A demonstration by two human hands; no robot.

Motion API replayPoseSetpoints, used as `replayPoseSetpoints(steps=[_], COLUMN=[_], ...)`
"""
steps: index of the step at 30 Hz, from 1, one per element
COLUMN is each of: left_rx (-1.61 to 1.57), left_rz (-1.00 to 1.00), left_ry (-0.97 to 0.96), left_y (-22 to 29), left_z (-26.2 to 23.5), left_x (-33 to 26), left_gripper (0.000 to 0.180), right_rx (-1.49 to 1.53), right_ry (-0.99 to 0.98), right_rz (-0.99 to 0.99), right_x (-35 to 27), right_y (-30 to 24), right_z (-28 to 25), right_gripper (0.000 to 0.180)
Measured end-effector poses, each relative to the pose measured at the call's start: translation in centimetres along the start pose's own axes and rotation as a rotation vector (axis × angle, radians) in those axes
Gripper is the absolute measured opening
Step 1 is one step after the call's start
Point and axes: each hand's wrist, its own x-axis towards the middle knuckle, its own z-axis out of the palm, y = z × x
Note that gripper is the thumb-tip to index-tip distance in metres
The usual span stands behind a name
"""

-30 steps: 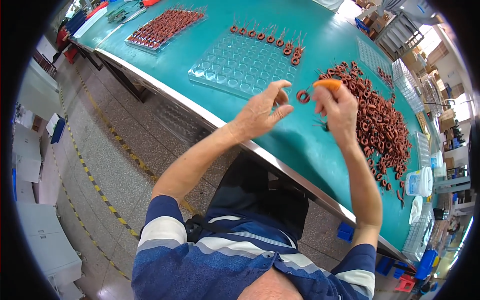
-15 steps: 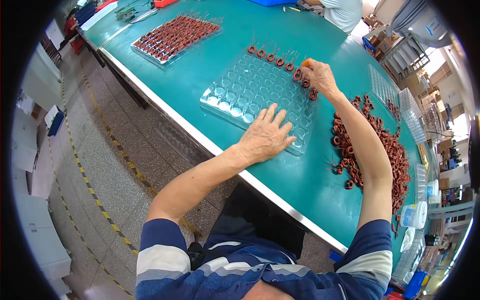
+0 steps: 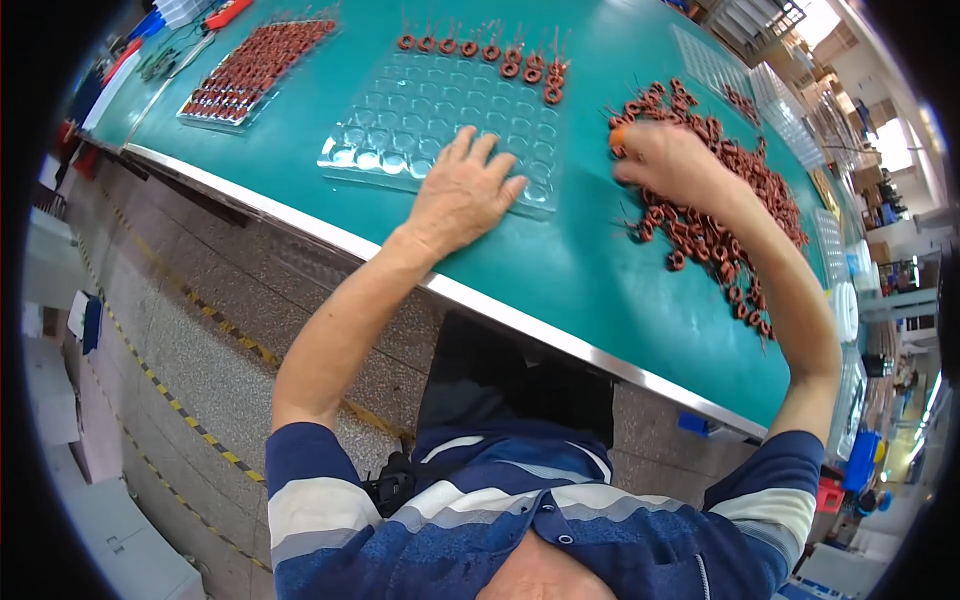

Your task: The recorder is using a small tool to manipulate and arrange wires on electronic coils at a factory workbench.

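Observation:
My left hand (image 3: 462, 188) lies flat, fingers spread, on the near right part of a clear plastic cell tray (image 3: 400, 110) on the green table (image 3: 560, 260). A row of reddish-brown ring coils (image 3: 490, 52) fills the tray's far edge cells. My right hand (image 3: 668, 158), with an orange cot on one fingertip, reaches into the loose pile of ring coils (image 3: 720, 210) to the right of the tray. Its fingers curl down among the coils; whether they grip one is hidden.
A second tray full of coils (image 3: 255, 65) lies at the far left of the table. Stacks of clear empty trays (image 3: 790, 95) stand at the far right. The table's metal front edge (image 3: 480, 300) runs diagonally, with grey floor and yellow-black tape (image 3: 170, 400) below.
My right hand has moved from the tray's far right corner to the loose coil pile on the right. My left hand stays flat on the tray.

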Motion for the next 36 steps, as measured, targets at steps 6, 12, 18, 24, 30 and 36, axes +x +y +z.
replayPoseSetpoints(steps=[6,12,18,24,30,36], left_rx=[-0.013,-0.072,-1.080,-1.471,-1.319,-1.987], left_rz=[0.002,0.038,-0.293,-0.343,-0.319,-0.467], left_ry=[0.002,0.164,-0.101,-0.027,-0.050,-0.128], left_y=[0.4,1.5,10.1,10.8,10.8,12.2], left_z=[0.5,-1.0,-2.5,-2.5,-3.8,-3.4], left_x=[0.1,-0.6,-1.0,-1.7,-3.1,-3.6], left_gripper=[0.033,0.034,0.042,0.022,0.017,0.022], right_rx=[-0.038,0.483,1.225,1.291,1.126,1.059], right_ry=[0.047,0.324,0.645,0.557,0.487,0.545], right_rz=[-0.085,0.159,0.343,0.309,0.282,0.310], right_x=[-7.6,-7.3,-8.0,-6.5,-6.3,-8.2], right_y=[-2.5,-3.8,-7.6,-10.6,-11.1,-12.9], right_z=[5.3,4.6,4.2,3.8,4.1,2.3], right_gripper=[0.048,0.015,0.017,0.035,0.023,0.015])
